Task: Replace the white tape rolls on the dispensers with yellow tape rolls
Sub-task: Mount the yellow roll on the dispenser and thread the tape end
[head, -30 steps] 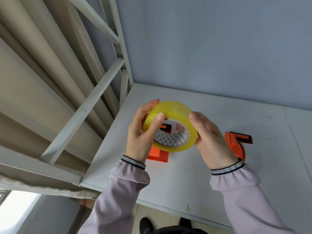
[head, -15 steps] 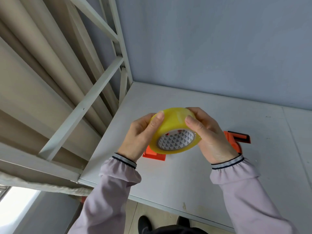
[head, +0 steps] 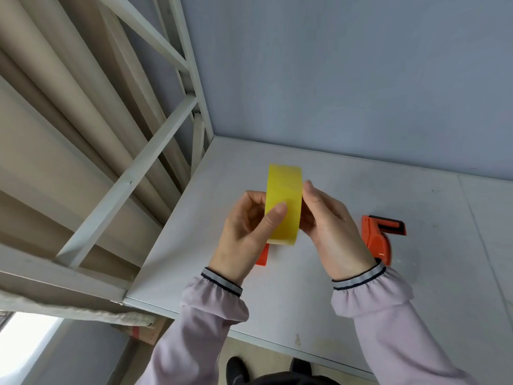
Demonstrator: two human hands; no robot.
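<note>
A yellow tape roll (head: 284, 195) is held edge-on above the table, its outer band facing me. My left hand (head: 247, 232) grips its left side, thumb pressed on the band. My right hand (head: 330, 232) holds the right side. An orange tape dispenser (head: 379, 240) lies on the table just right of my right hand. Another orange piece (head: 262, 255) shows below the roll, mostly hidden by my left hand. No white roll is visible.
The grey table (head: 416, 301) meets a grey wall at the back. A pale metal frame (head: 133, 176) with slanted bars stands along the table's left side. The front edge runs under my sleeves, with my shoes on the floor below.
The roll has turned from showing its patterned core to edge-on, and both hands have shifted around it. The view has drifted slightly.
</note>
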